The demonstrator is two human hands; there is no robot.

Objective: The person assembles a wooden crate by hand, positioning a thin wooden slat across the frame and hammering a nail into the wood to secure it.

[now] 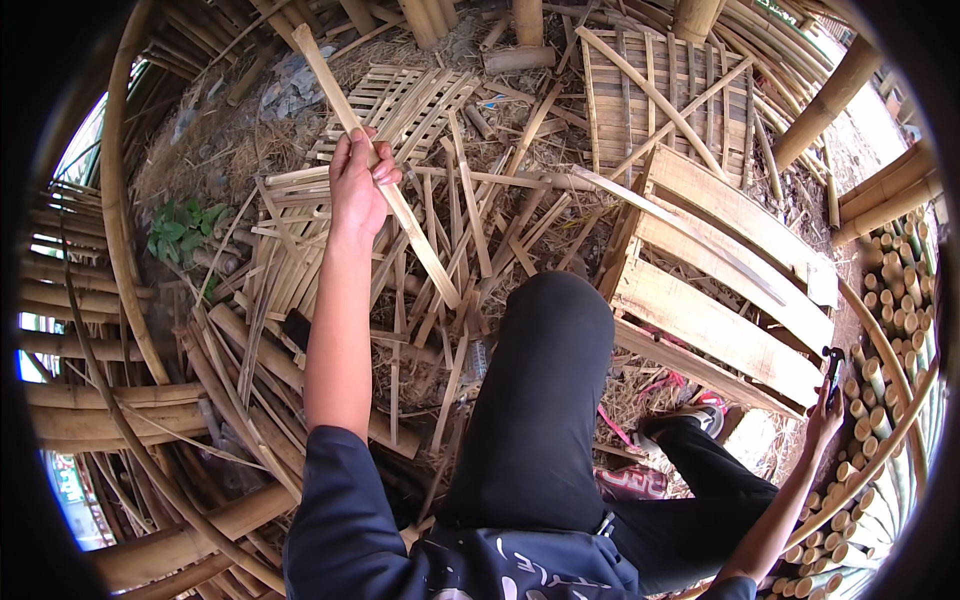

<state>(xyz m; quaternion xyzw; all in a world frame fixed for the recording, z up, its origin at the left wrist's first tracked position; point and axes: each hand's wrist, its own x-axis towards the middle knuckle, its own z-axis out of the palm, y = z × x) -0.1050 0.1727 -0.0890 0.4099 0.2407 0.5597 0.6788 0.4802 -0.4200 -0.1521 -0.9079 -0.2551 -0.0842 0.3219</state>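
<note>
Fingers of our left hand [362, 190] clamp a long, flat, pale wooden slat [416, 239], which we'd best balance mid-length, with a pale slatted wooden crate [715, 328] rightward of them, then our right hand [823, 420] clasping a black hammer [834, 372].

Pale slat [336, 95] aslant, dark hammer [833, 374] head-up

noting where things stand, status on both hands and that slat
Left fingers around slat. Right fingers around hammer. Thin strip lying across crate.
</note>
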